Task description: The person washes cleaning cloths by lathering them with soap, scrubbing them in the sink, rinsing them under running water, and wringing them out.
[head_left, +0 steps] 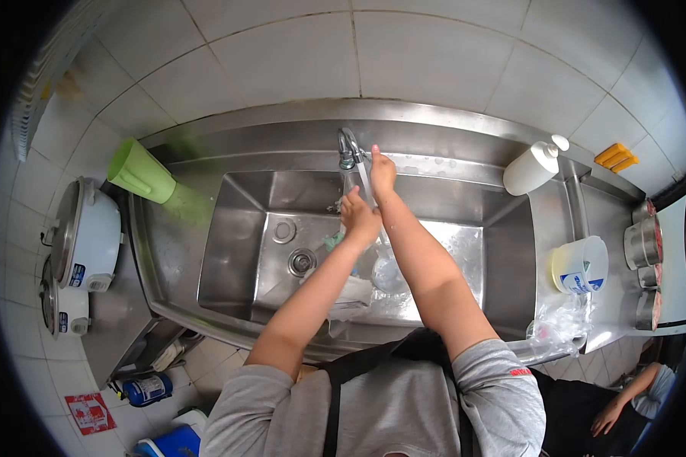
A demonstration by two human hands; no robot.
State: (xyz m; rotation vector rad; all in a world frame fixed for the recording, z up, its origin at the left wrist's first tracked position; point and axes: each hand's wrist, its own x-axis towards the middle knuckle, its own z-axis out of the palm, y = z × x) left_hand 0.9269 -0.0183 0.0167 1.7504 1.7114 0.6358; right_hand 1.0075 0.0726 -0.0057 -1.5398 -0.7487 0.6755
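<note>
Head view: water [364,180] runs from the curved metal tap [344,143] beside both bare hands, which are over the steel sink [511,251]. The right hand [384,175] is beside the stream, thumb upright; the left hand [363,221] is lower and near it, thumb up. The fingers of both are largely hidden, so I cannot tell how far they are curled or whether they have hold of anything. A teal scrap [332,242] shows just beside the left hand; it looks light and soft, best pinched by an edge. On the sink floor lie a pale flat thing [349,295], partly behind the left forearm, and a clear rounded item [389,273], probably light and slippery when wet, surest gripped at its edge. The tap should be stiff and slick, best held near its base
</note>
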